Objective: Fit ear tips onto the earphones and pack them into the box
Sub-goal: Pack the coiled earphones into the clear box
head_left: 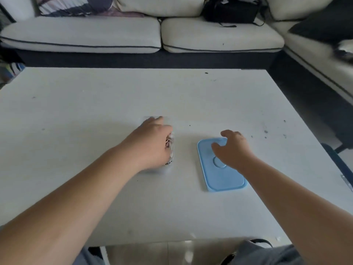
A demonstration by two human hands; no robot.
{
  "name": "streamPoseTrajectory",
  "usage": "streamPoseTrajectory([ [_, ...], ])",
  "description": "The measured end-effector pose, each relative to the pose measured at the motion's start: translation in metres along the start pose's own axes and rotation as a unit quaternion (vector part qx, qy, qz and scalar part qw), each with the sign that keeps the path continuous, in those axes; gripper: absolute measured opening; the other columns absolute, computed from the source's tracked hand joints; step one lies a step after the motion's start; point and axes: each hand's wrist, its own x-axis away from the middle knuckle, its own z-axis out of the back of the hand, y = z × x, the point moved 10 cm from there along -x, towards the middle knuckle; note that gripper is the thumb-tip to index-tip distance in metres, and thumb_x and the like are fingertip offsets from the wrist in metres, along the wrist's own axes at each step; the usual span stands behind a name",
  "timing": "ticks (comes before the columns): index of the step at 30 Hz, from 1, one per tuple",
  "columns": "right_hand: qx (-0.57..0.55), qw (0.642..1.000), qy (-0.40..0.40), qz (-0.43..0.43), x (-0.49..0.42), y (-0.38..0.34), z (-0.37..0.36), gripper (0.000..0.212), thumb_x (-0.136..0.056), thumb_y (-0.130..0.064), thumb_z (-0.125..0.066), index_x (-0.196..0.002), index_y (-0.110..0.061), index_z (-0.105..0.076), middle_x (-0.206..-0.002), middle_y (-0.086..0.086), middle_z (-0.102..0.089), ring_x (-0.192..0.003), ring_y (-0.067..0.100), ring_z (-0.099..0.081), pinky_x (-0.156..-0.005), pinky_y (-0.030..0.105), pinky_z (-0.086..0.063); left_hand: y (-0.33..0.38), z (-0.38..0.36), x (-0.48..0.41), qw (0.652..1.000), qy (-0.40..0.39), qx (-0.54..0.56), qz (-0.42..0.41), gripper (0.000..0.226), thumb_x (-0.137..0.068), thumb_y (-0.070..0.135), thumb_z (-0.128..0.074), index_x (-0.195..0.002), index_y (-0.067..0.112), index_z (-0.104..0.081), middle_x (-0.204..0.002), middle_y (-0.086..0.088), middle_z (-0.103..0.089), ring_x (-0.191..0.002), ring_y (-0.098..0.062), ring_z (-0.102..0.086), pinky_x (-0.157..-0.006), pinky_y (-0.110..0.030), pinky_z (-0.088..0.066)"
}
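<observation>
Blue lid [222, 169] lay beside the clear box [164, 169] on the table [114, 96], my right hand [232, 148] poised over it, fingers loosely curled, empty. My left hand [152, 144] was in the box on the coiled earphones [170, 148] (gripping or pressing, I could not tell); tips unverifiable, lidding judged outstanding.

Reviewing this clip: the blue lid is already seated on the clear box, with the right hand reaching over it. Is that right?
Not quite. In the head view the blue lid lies flat on the white table, apart from the clear box under the left hand. The right hand does reach over it.
</observation>
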Motion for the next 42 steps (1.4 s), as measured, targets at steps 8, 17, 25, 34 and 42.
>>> streamPoseTrajectory([
  [8, 0.080, 0.990, -0.043, -0.108, 0.002, 0.050, 0.015, 0.027, -0.087, -0.029, -0.064, -0.079, -0.009, -0.047, -0.105, 0.017, -0.056, -0.100, 0.034, -0.058, -0.076, 0.032, -0.047, 0.094, -0.084, 0.021, 0.992, -0.102, 0.033, -0.063, 0.023, -0.096, 0.039, -0.055, -0.096, 0.016, -0.059, -0.109, -0.001, -0.055, -0.109, -0.026, -0.058, -0.089, -0.039, -0.051],
  [17, -0.261, 0.944, -0.081, -0.186, 0.008, 0.045, -0.001, 0.028, -0.084, -0.017, -0.067, -0.106, 0.001, -0.064, -0.098, 0.017, -0.070, -0.081, 0.034, -0.072, -0.066, 0.037, -0.057, 0.084, -0.120, 0.011, 0.987, -0.156, 0.021, -0.015, 0.087, -0.080, 0.076, -0.058, -0.148, 0.028, -0.033, -0.128, -0.002, -0.049, -0.120, -0.027, -0.053, -0.097, -0.044, -0.050],
  [25, -0.329, 0.939, -0.090, -0.049, 0.045, -0.049, 0.034, 0.022, -0.092, -0.021, -0.068, -0.095, 0.000, -0.065, -0.078, 0.015, -0.077, -0.059, 0.024, -0.075, -0.053, 0.029, -0.061, 0.079, -0.028, 0.010, 0.983, 0.045, 0.175, 0.013, 0.031, -0.092, 0.058, -0.059, -0.108, 0.033, -0.065, -0.099, 0.007, -0.058, -0.089, -0.010, -0.064, -0.077, -0.031, -0.055],
  [34, -0.297, 0.954, -0.036, 0.000, 0.020, -0.085, -0.004, 0.048, -0.091, -0.048, -0.069, -0.134, -0.028, -0.058, -0.109, 0.004, -0.069, -0.088, 0.022, -0.070, -0.073, 0.038, -0.060, -0.040, 0.011, 0.040, 0.852, 0.125, 0.468, 0.197, 0.036, -0.094, 0.013, -0.067, -0.123, 0.033, -0.061, -0.100, 0.011, -0.078, -0.086, -0.008, -0.074, -0.065, -0.022, -0.055],
  [42, -0.244, 0.969, -0.031, 0.010, -0.003, -0.107, -0.049, 0.021, -0.097, -0.030, -0.061, -0.102, -0.012, -0.070, -0.075, 0.004, -0.067, -0.054, 0.018, -0.057, -0.050, 0.026, -0.043, -0.095, 0.003, 0.049, 0.933, 0.099, 0.266, 0.221, 0.009, -0.092, 0.033, -0.068, -0.100, 0.028, -0.067, -0.070, 0.011, -0.063, -0.066, -0.012, -0.061, -0.056, -0.025, -0.044],
])
